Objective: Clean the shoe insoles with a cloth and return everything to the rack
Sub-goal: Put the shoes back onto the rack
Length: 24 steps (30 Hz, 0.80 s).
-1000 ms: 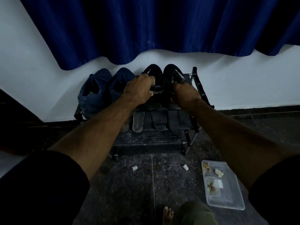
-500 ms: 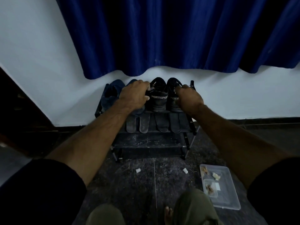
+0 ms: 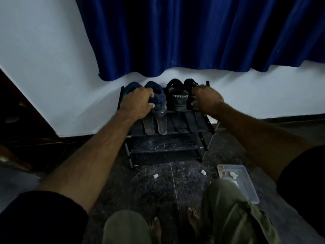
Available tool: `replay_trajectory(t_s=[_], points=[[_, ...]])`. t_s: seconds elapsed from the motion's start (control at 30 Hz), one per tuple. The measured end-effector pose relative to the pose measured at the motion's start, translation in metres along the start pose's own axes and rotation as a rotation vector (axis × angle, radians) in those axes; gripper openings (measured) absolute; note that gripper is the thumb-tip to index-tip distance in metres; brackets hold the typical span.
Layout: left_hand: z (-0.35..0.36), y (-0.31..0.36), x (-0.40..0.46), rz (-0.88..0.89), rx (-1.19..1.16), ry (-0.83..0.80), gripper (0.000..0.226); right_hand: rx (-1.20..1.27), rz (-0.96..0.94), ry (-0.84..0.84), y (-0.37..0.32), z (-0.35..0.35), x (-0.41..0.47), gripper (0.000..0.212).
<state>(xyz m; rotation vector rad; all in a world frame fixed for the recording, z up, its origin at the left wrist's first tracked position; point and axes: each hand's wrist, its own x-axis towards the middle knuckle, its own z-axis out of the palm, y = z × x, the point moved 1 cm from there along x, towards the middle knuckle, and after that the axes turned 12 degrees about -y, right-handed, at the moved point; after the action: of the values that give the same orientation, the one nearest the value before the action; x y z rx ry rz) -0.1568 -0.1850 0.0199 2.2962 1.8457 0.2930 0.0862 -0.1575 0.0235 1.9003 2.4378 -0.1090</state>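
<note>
A low black shoe rack (image 3: 168,132) stands against the white wall. On its top shelf sit two blue shoes (image 3: 159,101) on the left and two black sport shoes (image 3: 178,99) on the right, heels toward me. Several dark insoles (image 3: 161,125) lie flat on the shelf in front of the shoes. My left hand (image 3: 136,103) grips the heels of the blue shoes. My right hand (image 3: 206,99) curls round the heel of the rightmost black shoe. No cloth is visible.
A blue curtain (image 3: 175,36) hangs above the rack. On the dark floor lie two small white scraps (image 3: 155,176) and a clear plastic tray (image 3: 244,182) with bits in it at the right. My knees and bare feet (image 3: 193,215) are at the bottom.
My left hand has moved left from the black shoes onto the blue pair. The camera has pulled back and my knees have come into view.
</note>
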Motion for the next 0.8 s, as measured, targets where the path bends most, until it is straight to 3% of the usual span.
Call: replay_trajectory(t_s=[0.43,0.57,0.73,0.8], points=[[0.022,0.034,-0.011,0.109,0.013,-0.055,0.031,-0.001,0.099,0.048,0.028,0.003,-0.042,0.041],[0.036,0.047,-0.012,0.086,0.002,-0.090,0.033,0.003,0.093,0.049,0.042,0.007,-0.050,0.038],[0.067,0.065,-0.011,0.038,-0.003,-0.137,0.033,0.055,0.080,0.005,0.064,0.032,-0.051,0.054],[0.084,0.071,-0.009,0.020,-0.021,-0.159,0.031,0.084,0.103,-0.039,0.075,0.048,-0.049,0.051]])
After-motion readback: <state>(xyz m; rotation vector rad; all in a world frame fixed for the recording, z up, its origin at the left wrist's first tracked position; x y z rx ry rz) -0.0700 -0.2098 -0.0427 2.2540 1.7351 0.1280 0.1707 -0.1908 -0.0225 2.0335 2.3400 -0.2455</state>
